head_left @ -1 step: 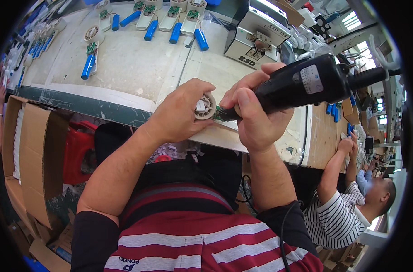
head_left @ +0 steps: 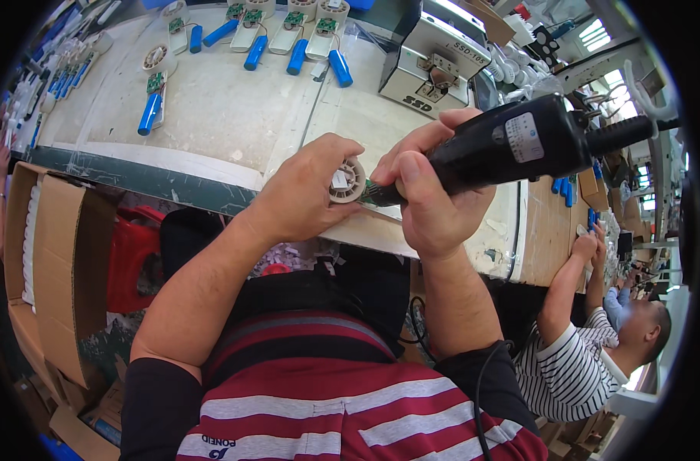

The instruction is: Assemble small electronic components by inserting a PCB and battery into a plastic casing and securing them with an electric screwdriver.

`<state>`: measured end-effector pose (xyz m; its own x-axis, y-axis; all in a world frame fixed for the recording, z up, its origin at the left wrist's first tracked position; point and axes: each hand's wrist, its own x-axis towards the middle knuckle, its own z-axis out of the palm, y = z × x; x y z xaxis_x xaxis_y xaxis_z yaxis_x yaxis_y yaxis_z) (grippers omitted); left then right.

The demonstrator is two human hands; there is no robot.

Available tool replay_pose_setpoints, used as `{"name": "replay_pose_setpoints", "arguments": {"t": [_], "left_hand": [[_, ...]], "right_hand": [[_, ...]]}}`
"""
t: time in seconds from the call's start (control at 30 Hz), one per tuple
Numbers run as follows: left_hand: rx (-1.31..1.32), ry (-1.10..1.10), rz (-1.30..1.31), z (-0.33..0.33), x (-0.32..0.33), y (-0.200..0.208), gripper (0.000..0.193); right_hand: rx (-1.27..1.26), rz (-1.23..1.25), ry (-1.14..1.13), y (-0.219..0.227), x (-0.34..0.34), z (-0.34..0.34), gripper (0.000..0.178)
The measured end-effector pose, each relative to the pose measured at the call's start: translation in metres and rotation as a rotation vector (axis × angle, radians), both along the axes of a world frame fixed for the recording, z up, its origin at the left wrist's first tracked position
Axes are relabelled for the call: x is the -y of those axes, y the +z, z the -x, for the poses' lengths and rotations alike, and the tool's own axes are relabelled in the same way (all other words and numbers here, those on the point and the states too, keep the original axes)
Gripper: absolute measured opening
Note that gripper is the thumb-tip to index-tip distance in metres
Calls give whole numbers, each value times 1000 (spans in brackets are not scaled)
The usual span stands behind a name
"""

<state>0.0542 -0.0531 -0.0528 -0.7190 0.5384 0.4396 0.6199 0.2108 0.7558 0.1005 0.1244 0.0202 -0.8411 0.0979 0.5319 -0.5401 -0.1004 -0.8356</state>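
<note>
My left hand (head_left: 292, 192) is closed around a small cream-coloured round fan housing (head_left: 355, 181) with spoke-like ribs, held just above the near edge of the workbench. Beside the housing, a bit of green circuit board (head_left: 367, 190) shows. In my right hand (head_left: 442, 203) is a black electric screwdriver (head_left: 480, 150), lying nearly level with its nose pointing left at the board. The screwdriver's tip and any screw are hidden by my fingers and the board. A thick cable leaves its rear end toward the right.
Several fan assemblies with green boards and blue battery cells (head_left: 297, 56) line the bench's far side; one (head_left: 151, 107) lies nearer. A metal box-shaped machine (head_left: 426, 65) stands at the back. Left are a cardboard box (head_left: 58, 261) and red stool (head_left: 135, 257). A co-worker (head_left: 576, 353) sits at right.
The screwdriver's body has dipped very slightly at its rear, with my right hand. My left hand and the fan housing have stayed in place.
</note>
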Motion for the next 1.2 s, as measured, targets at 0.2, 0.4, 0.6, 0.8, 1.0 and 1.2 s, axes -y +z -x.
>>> {"name": "replay_pose_setpoints", "arguments": {"t": [0.2,0.4,0.6,0.8,1.0,1.2], "left_hand": [[-10,-9,-12,-1,1,-2,71],[-29,-31,-1,0,2,1,69],[-37,67,16,18,15,7,64],[65,96,127,33,53,21,71],[-19,41,365,68,112,41,72],[-584,439,612,100,147,50,60]], "right_hand": [[-27,-15,24,-4,-3,2,68],[-106,201,109,16,-15,15,65],[-140,174,42,21,-37,19,64],[-100,78,-194,21,-73,30,62],[-4,-76,-297,2,-123,50,62],[20,-161,-381,-14,-148,63,58]]}}
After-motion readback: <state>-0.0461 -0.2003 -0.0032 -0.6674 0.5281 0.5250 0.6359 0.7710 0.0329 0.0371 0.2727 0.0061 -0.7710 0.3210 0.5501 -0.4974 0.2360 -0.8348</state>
